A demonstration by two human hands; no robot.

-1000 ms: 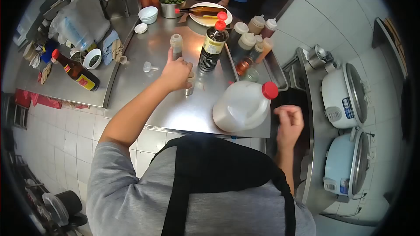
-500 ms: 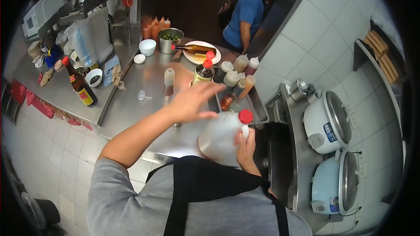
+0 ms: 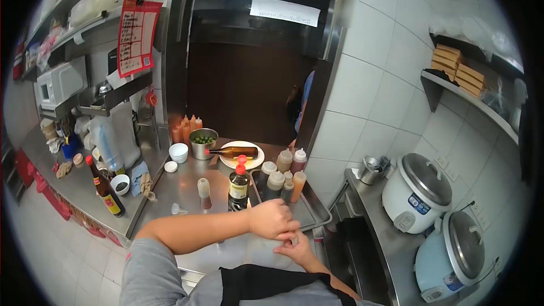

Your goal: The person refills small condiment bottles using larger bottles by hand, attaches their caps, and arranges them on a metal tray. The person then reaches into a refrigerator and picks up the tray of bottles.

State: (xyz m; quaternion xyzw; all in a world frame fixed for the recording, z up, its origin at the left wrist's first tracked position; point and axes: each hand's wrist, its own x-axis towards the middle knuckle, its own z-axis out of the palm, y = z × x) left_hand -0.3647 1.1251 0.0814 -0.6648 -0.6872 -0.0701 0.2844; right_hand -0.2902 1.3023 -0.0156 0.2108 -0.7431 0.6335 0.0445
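Sitting on the steel counter point(image 3: 184, 188) at 6 o'clock, the translucent jug point(image 3: 259, 250) is mostly hidden; its long axis and mouth direction cannot be told. At its 1 o'clock, the left hand point(image 3: 273, 220), fingers curled, overlaps the right hand point(image 3: 297, 249), fingers bent; any grasp cannot be confirmed.

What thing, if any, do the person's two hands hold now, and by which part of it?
It cannot be told: the left hand and right hand are close together over the translucent white plastic jug, hiding any grip.

Glare on steel counter point(image 3: 186, 186); edges curved, black.
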